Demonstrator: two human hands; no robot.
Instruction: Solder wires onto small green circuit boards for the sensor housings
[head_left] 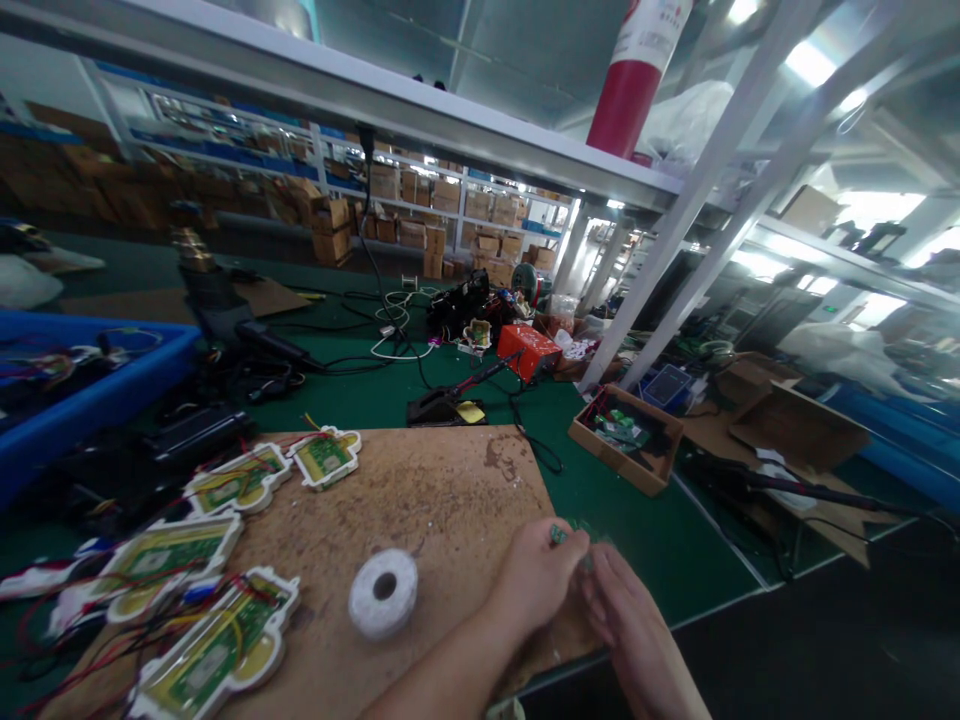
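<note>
Over the right front edge of a brown board (450, 480), my two hands meet. My left hand (532, 570) is closed, thumb and fingers pinching a small green circuit board (557, 535) that shows above the knuckles. My right hand (626, 605) is against its fingertips, the fingers bent in together; a blurred greenish bit shows between the hands, and what the right fingers grip is hidden. A white roll (384, 593) with a hole in its middle lies to the left. Several white-framed circuit boards (221, 640) with red, black and yellow wires lie farther left.
A soldering iron stand (442, 405) sits behind the board, beside an orange-red box (529, 350). A cardboard tray (626, 440) of green parts is at right. At left are a blue bin (142, 355) and a heat gun (225, 310). A shelf (450, 110) crosses overhead.
</note>
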